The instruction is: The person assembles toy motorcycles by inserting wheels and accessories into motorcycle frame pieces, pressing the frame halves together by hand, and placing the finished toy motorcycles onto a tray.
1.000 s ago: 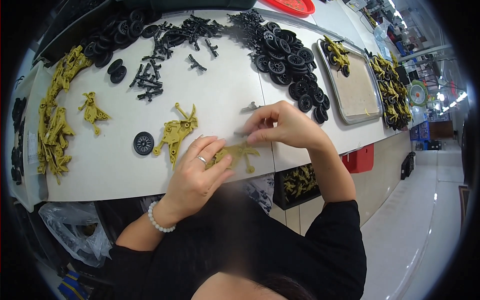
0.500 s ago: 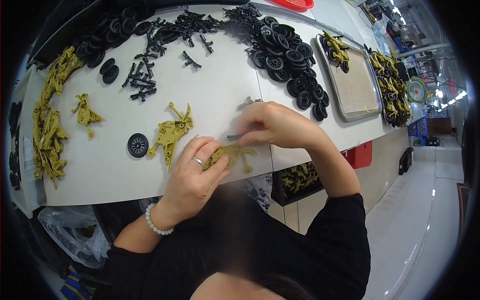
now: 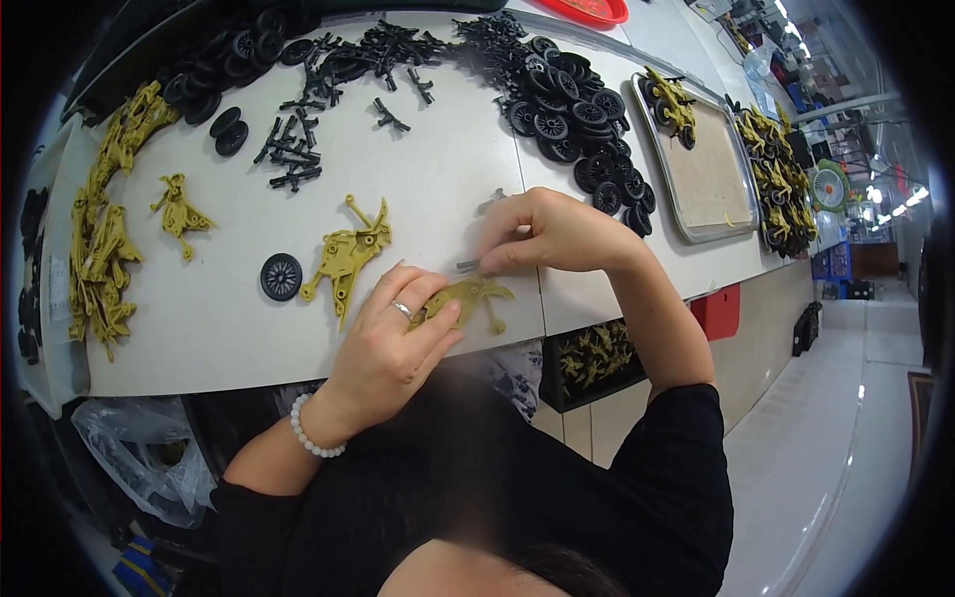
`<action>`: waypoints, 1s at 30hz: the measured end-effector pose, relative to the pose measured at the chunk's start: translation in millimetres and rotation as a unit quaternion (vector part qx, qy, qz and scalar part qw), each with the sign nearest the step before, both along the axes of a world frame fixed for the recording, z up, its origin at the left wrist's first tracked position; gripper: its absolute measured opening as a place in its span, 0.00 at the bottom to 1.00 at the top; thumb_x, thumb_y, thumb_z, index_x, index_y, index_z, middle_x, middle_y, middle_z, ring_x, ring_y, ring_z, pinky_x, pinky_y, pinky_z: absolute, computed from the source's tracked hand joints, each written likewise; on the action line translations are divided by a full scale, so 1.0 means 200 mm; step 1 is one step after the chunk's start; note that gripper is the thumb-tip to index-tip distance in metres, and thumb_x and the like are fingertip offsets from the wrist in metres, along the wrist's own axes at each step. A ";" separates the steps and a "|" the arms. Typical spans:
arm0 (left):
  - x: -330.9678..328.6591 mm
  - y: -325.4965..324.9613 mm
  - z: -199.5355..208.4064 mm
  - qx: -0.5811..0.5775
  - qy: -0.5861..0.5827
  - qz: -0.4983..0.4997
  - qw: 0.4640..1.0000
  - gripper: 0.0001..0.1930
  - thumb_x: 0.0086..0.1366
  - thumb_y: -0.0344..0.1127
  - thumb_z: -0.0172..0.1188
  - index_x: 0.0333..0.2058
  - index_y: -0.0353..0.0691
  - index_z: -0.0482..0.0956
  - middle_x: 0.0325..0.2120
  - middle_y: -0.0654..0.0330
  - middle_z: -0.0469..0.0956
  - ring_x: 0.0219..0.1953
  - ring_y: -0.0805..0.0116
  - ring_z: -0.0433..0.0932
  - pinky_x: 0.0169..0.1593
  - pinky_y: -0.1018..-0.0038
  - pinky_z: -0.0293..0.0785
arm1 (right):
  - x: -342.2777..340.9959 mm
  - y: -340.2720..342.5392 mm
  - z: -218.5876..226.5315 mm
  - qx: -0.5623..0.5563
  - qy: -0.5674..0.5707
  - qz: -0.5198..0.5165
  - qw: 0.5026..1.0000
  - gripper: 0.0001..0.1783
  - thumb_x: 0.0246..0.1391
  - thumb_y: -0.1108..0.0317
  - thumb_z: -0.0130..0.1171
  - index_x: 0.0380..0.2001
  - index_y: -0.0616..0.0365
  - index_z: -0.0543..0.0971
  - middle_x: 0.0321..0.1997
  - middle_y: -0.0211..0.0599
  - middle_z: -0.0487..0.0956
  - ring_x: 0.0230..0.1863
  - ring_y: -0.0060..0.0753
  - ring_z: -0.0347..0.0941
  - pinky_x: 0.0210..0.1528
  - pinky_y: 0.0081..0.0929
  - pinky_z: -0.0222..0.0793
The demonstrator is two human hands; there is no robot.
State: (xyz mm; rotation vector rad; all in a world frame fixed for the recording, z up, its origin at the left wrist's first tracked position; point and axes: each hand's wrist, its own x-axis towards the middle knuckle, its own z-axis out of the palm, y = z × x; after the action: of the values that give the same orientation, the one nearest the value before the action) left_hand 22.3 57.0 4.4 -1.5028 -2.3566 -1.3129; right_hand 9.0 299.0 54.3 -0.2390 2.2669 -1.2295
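Worktable: white top (image 3: 438,164), running from left to right before me; bright workshop off to the right, with a green fan (image 3: 829,186) standing there.
Left hand: my left hand (image 3: 393,328), ring and bead bracelet (image 3: 316,438) on, is grasping a yellow toy-bike frame (image 3: 476,289), fingers and thumb laid over it at the near edge of the table.
Right hand: my right hand (image 3: 537,234), thumb and fingers pinched on a small grey rod-like piece (image 3: 466,266), just past the frame's far side. Cannot tell whether piece and frame touch.
Beyond right hand: another grey piece (image 3: 494,196), partly blurred.
Left of my hands: second yellow frame (image 3: 343,259), just beside my left fingers; one black spoked wheel (image 3: 281,277) left of that; third frame (image 3: 179,214) farther left.
Left end: heap of yellow parts (image 3: 104,259) by a whitish tub (image 3: 58,343).
Far side: black fork-shaped pieces (image 3: 293,159), scattered and piled; a big heap of black wheels (image 3: 572,104) to the right.
Right end: rimmed tray (image 3: 706,189), a wheeled yellow toy bike (image 3: 668,104) at its far end; more such bikes (image 3: 781,184) massed beyond.
Below table: black crate of yellow parts, red bin (image 3: 716,313) to its right.
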 end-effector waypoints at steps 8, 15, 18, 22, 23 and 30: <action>-0.01 -0.01 0.00 -0.007 -0.014 -0.005 1.000 0.14 0.50 0.27 0.66 0.37 0.29 0.79 0.42 0.49 0.73 0.48 0.50 0.71 0.50 0.62 0.71 | 0.00 -0.03 0.01 0.019 -0.019 -0.013 1.000 0.09 0.50 0.68 0.65 0.33 0.61 0.81 0.29 0.31 0.78 0.31 0.23 0.71 0.36 0.22 0.67; -0.01 -0.01 0.00 -0.019 -0.012 -0.009 1.000 0.14 0.51 0.27 0.65 0.37 0.30 0.79 0.42 0.50 0.73 0.48 0.51 0.70 0.51 0.62 0.70 | 0.04 -0.09 0.01 0.129 0.183 0.078 0.971 0.08 0.49 0.69 0.62 0.29 0.61 0.76 0.29 0.40 0.75 0.32 0.43 0.72 0.35 0.32 0.68; -0.02 -0.01 0.01 -0.016 -0.014 -0.011 1.000 0.13 0.51 0.28 0.64 0.37 0.30 0.78 0.42 0.50 0.73 0.48 0.51 0.70 0.50 0.63 0.70 | 0.04 -0.08 -0.01 0.108 0.167 0.061 0.978 0.08 0.49 0.69 0.63 0.29 0.61 0.76 0.29 0.40 0.74 0.32 0.44 0.72 0.35 0.33 0.68; 0.00 0.00 0.02 -0.001 -0.017 0.013 1.000 0.15 0.48 0.27 0.69 0.36 0.31 0.80 0.41 0.53 0.74 0.46 0.52 0.72 0.46 0.64 0.72 | 0.07 -0.05 -0.02 0.044 0.122 0.014 0.991 0.11 0.48 0.67 0.65 0.31 0.62 0.78 0.29 0.38 0.75 0.31 0.39 0.72 0.34 0.31 0.68; -0.01 0.00 0.02 0.002 -0.013 0.011 1.000 0.15 0.48 0.27 0.69 0.36 0.31 0.80 0.41 0.52 0.74 0.46 0.52 0.72 0.46 0.64 0.72 | 0.07 -0.04 -0.01 0.065 0.127 0.025 0.989 0.12 0.48 0.66 0.66 0.33 0.62 0.79 0.29 0.36 0.75 0.32 0.36 0.72 0.34 0.28 0.68; -0.02 0.00 0.01 -0.001 0.004 -0.004 1.000 0.12 0.52 0.28 0.64 0.36 0.30 0.77 0.40 0.50 0.73 0.46 0.52 0.70 0.48 0.64 0.71 | 0.05 -0.04 0.02 0.106 0.172 0.029 0.979 0.11 0.49 0.66 0.66 0.33 0.62 0.81 0.30 0.35 0.77 0.30 0.29 0.73 0.32 0.27 0.68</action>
State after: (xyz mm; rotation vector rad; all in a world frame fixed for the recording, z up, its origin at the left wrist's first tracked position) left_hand 17.7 57.4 6.5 -1.5155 -2.3507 -1.3053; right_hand 19.3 290.4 57.9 -0.4645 2.6420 -0.9641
